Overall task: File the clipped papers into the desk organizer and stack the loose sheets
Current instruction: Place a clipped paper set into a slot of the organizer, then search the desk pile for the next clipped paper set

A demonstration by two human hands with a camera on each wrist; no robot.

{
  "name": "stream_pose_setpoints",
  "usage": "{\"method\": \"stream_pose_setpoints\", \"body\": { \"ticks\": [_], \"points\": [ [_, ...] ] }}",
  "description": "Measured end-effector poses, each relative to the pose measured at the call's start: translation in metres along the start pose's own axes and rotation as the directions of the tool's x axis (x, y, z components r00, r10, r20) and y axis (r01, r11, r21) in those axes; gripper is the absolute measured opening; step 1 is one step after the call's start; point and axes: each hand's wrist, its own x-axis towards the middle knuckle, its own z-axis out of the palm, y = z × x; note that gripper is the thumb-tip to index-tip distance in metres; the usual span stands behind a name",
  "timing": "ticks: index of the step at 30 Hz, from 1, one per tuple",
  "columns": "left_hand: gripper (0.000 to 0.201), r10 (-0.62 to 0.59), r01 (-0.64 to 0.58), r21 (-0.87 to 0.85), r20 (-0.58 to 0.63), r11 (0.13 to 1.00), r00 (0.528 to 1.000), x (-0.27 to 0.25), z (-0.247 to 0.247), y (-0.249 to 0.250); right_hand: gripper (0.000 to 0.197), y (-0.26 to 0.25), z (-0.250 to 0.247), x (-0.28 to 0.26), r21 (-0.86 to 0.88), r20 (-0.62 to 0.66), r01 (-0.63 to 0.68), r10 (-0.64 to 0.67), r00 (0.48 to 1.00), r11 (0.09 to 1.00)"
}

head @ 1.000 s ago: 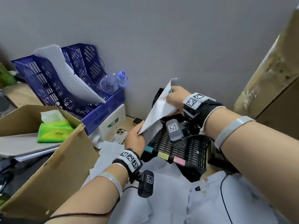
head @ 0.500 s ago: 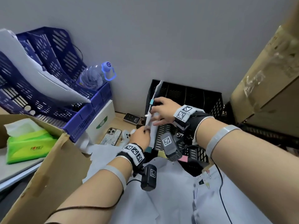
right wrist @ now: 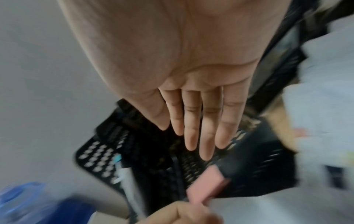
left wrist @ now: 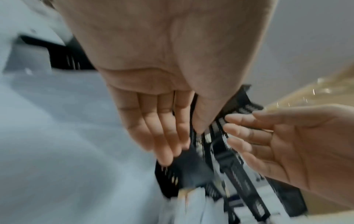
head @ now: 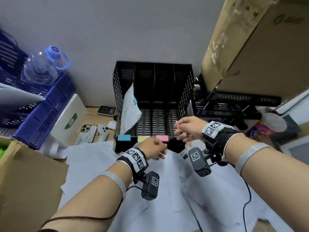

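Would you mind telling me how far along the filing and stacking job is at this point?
Done: one clipped bundle with a teal clip stands in the leftmost slot of the black organizer.

In hand: nothing. The left hand and right hand are both empty, fingers relaxed, in front of the organizer.

Left: loose sheets lie spread, unstacked, on the desk; the other slots look empty.

Little can be read here. A bottle cap [head: 53, 50] at far left bears a round blue mark resembling a "G". The white box [head: 70, 118] beside the blue tray shows a green logo, its wording too blurred to read. Large printing runs along the cardboard box [head: 250, 47] at far right, illegible under tape. The wristbands [head: 136, 157] carry square black-and-white codes only.
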Motion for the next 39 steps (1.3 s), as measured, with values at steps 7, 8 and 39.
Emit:
{"method": "stream_pose_setpoints", "body": {
  "ticks": [7, 8, 39],
  "points": [
    [0.04, -0.072, -0.01, 0.368, 0.209, 0.93, 0.975, 0.015, 0.113, -0.022, 0.024, 0.143, -0.076, -0.045, -0.182, -0.165, -0.272, 0.244, 0.956, 0.945],
    [0.045, -0.069, -0.021, 0.421, 0.197, 0.907, 0.978, 0.017, 0.124, -0.023, 0.029, 0.16, -0.081, -0.053, -0.245, -0.168, -0.297, 0.262, 0.95, 0.923],
    [0.023, -0.054, 0.056, -0.004, -0.327, 0.998, 0.943, -0.048, 0.126, 0.026, 0.024, 0.189, -0.151, -0.058, -0.193, -0.178, 0.19, -0.225, 0.958, 0.963]
  ]
}}
